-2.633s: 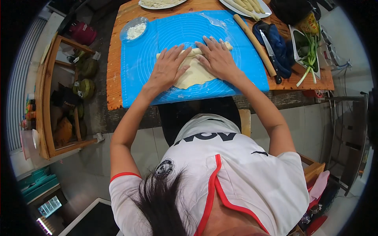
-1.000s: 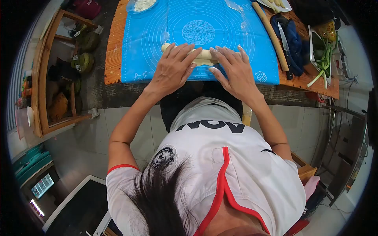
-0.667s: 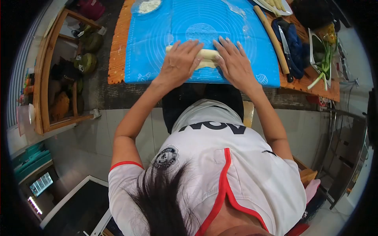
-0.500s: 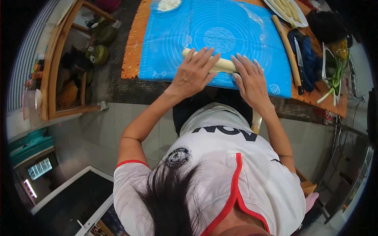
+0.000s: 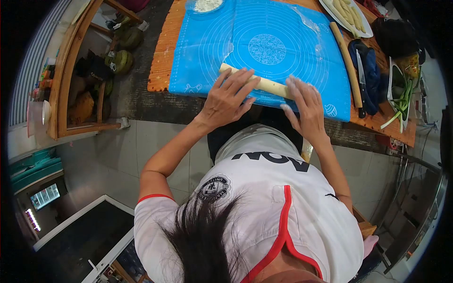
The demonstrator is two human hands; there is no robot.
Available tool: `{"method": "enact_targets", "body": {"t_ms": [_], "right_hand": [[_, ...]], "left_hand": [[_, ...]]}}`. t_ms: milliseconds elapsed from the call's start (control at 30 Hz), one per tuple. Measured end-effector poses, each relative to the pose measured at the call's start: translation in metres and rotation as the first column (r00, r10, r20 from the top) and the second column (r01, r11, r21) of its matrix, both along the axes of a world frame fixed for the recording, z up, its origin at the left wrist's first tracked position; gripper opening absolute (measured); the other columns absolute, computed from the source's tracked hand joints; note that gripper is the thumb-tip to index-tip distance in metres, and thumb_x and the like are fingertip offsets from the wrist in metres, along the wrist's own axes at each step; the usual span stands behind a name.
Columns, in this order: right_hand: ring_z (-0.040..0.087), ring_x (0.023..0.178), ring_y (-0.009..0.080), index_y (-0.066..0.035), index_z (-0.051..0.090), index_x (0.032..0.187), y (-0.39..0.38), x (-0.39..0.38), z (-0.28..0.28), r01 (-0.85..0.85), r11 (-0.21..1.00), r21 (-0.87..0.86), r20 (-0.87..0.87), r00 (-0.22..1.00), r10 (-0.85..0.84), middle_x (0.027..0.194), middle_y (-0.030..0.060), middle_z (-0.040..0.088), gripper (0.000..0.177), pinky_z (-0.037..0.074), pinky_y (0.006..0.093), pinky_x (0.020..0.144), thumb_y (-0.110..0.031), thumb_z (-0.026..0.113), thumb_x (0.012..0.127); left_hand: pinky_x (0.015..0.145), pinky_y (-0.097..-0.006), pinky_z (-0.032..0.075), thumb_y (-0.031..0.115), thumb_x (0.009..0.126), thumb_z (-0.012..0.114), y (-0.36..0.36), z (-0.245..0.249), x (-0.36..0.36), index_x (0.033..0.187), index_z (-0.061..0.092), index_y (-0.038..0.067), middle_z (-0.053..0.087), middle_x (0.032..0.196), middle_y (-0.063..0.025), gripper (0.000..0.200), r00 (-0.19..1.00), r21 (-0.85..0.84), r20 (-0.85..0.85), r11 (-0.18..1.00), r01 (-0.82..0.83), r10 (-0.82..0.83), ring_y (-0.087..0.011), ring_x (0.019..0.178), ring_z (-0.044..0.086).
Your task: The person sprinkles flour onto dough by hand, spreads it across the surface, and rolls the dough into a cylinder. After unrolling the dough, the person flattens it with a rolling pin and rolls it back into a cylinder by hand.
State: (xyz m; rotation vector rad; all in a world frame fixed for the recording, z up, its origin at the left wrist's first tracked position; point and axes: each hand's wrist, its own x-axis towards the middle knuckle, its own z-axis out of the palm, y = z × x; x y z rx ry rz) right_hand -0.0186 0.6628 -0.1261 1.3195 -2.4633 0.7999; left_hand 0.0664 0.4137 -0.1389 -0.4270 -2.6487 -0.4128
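A pale roll of dough [image 5: 269, 87] lies slantwise near the front edge of the blue silicone mat [image 5: 207, 52]. My left hand [image 5: 230, 96] rests its outstretched fingers over the left part of the roll, palm down, with the thumb apart. Over the roll's right end, my right hand [image 5: 306, 104] lies with its fingers extended and slightly blurred. Neither hand is wrapped round the dough. The roll's left tip shows beyond my left fingers, while its right end is hidden under my right hand.
A bowl of white flour [image 5: 207, 4] stands at the mat's far left. To the right are a wooden rolling pin [image 5: 347, 66], a knife [image 5: 361, 80] beside dark blue cloth [image 5: 373, 80], a plate [image 5: 365, 33] of pale yellow pieces, and green onions [image 5: 402, 104].
Both hands have shifted slightly toward my body along with their fingers on the roll. More of the dough's top shows between them now. The whole view has shifted a little.
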Motion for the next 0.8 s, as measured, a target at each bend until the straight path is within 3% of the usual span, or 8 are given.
{"method": "enact_targets", "body": {"t_ms": [133, 333, 533, 733, 800], "right_hand": [[0.055, 0.127, 0.0327, -0.005, 0.06, 0.132, -0.008, -0.01, -0.01, 0.115, 0.989, 0.098, -0.058, 0.992, -0.11, 0.135, 0.0144, 0.06, 0.04, 0.037, 0.053, 0.11, -0.019, 0.062, 0.095], [0.061, 0.119, 0.0289, -0.008, 0.06, 0.134, 0.003, -0.002, -0.011, -0.005, 0.999, 0.032, -0.033, 0.999, 0.006, 0.127, 0.0107, 0.064, 0.044, 0.041, 0.051, 0.107, -0.015, 0.068, 0.091], [0.062, 0.108, 0.0282, -0.008, 0.059, 0.135, 0.007, 0.0, -0.012, -0.054, 0.998, -0.039, -0.03, 0.998, 0.052, 0.12, 0.0108, 0.065, 0.052, 0.045, 0.0459, 0.099, -0.012, 0.074, 0.085], [0.06, 0.105, 0.0305, -0.007, 0.061, 0.132, 0.004, -0.007, 0.001, 0.008, 1.0, -0.02, 0.022, 1.0, -0.008, 0.116, 0.0118, 0.064, 0.054, 0.046, 0.044, 0.093, -0.017, 0.078, 0.082], [0.06, 0.105, 0.0303, -0.007, 0.062, 0.129, 0.007, -0.011, -0.002, -0.045, 0.999, -0.01, 0.011, 0.999, 0.045, 0.116, 0.0117, 0.064, 0.052, 0.046, 0.0437, 0.092, -0.016, 0.079, 0.081]], "left_hand": [[0.116, -0.0527, 0.033, 0.027, 0.093, 0.066, 0.007, 0.002, -0.019, 0.14, 0.055, 0.009, 0.054, 0.144, -0.0123, 0.052, 0.999, 0.005, 0.009, 0.999, -0.038, 0.038, -0.0291, 0.136, 0.048], [0.112, -0.0513, 0.038, 0.021, 0.095, 0.063, -0.001, -0.001, -0.007, 0.137, 0.058, 0.009, 0.059, 0.138, -0.012, 0.045, 1.0, -0.023, 0.029, 1.0, 0.004, -0.004, -0.0281, 0.131, 0.054], [0.104, -0.0448, 0.046, 0.018, 0.09, 0.069, -0.007, -0.003, -0.002, 0.13, 0.063, 0.01, 0.065, 0.128, -0.0087, 0.041, 0.996, -0.024, -0.075, 0.998, 0.05, -0.051, -0.0245, 0.117, 0.061], [0.098, -0.0446, 0.047, 0.019, 0.087, 0.074, -0.015, 0.004, -0.006, 0.132, 0.061, 0.01, 0.064, 0.12, -0.0076, 0.048, 0.993, 0.0, 0.031, 0.993, 0.116, -0.115, -0.0254, 0.11, 0.061], [0.099, -0.0449, 0.047, 0.018, 0.085, 0.075, -0.016, 0.007, -0.009, 0.133, 0.06, 0.009, 0.064, 0.12, -0.008, 0.051, 0.994, 0.023, 0.04, 0.995, 0.099, -0.1, -0.0263, 0.11, 0.061]]}}
